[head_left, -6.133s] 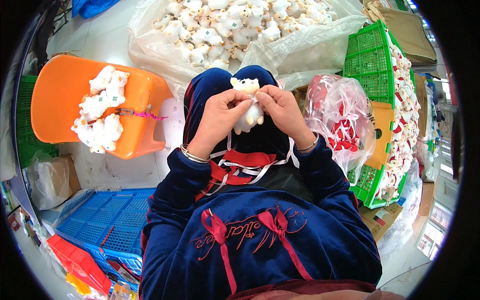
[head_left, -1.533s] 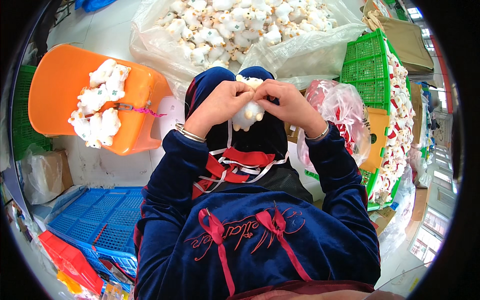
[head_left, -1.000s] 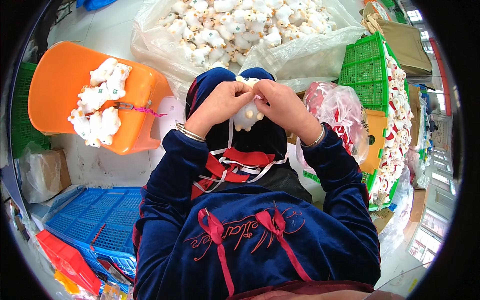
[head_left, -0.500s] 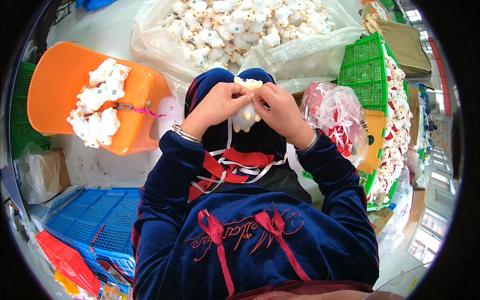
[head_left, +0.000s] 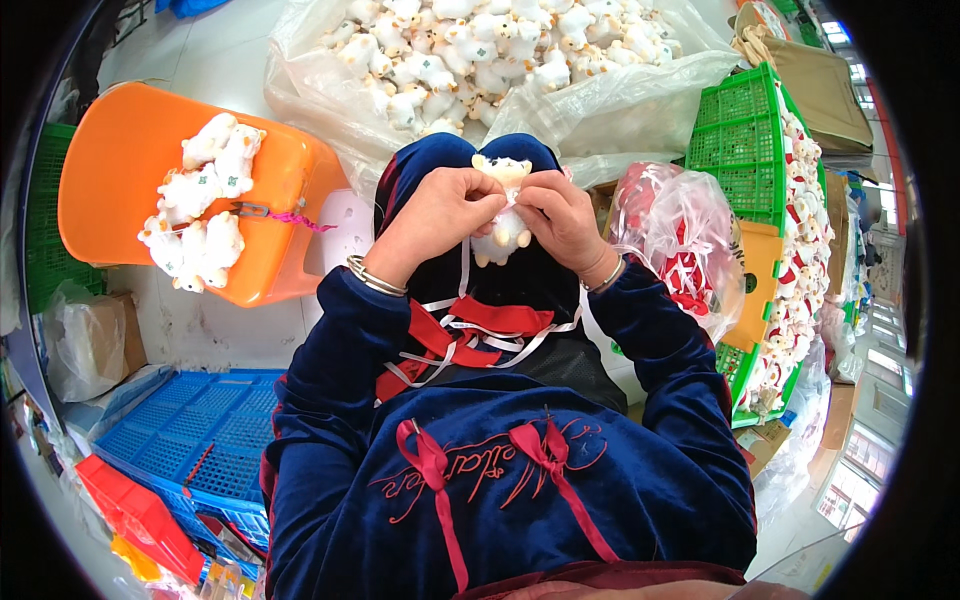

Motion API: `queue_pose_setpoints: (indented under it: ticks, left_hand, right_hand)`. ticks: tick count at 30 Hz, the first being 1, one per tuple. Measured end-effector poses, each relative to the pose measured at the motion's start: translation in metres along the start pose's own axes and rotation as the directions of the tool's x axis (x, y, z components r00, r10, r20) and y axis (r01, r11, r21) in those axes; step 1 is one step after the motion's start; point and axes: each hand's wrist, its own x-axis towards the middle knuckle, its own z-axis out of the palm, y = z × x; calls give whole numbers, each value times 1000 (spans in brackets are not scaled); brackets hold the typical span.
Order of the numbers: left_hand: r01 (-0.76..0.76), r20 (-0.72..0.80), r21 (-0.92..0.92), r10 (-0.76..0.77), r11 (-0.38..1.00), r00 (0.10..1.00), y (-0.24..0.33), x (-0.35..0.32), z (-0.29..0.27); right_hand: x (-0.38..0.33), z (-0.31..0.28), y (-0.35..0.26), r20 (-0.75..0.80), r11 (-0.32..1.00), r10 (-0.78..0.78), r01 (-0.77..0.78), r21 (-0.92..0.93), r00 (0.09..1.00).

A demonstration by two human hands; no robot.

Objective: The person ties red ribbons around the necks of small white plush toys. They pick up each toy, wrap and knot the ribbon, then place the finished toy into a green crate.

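Note:
A small white plush toy animal [head_left: 500,242] with a cream head stands upright between my knees, its face toward the far side. My left hand [head_left: 447,212] is closed in a pinch at the left of the toy's neck. Opposite it, my right hand [head_left: 562,220] pinches at the neck's right side. Both fingertips grip a thin white ribbon [head_left: 465,268], one length of which hangs down on the left. On my lap lie several red cloth pieces [head_left: 505,318] with white ribbons attached. The fingers hide part of the toy's neck.
Beyond my knees, a clear plastic bag [head_left: 600,125] holds many white plush toys. An orange stool [head_left: 110,200] at left carries several plush toys and small scissors [head_left: 250,209]. Right are a bag of red pieces [head_left: 690,235] and a green crate [head_left: 735,150]. Blue crates [head_left: 180,420] stand lower left.
My two hands have drawn slightly apart at the toy's neck, the right one shifting rightward. More of the toy's head and chest shows between them.

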Motion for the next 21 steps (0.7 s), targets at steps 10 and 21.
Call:
queue_pose_setpoints:
  ticks: [10,21]
  left_hand:
    - [-34,49,36,32,999,998,-3,2,-1]
    - [-107,39,22,107,994,994,-1,-1,3]
  right_hand:
    - [10,-1,-2,43,1000,21,-20,-1,999]
    - [9,-20,-11,162,961,247,-263,87,955]
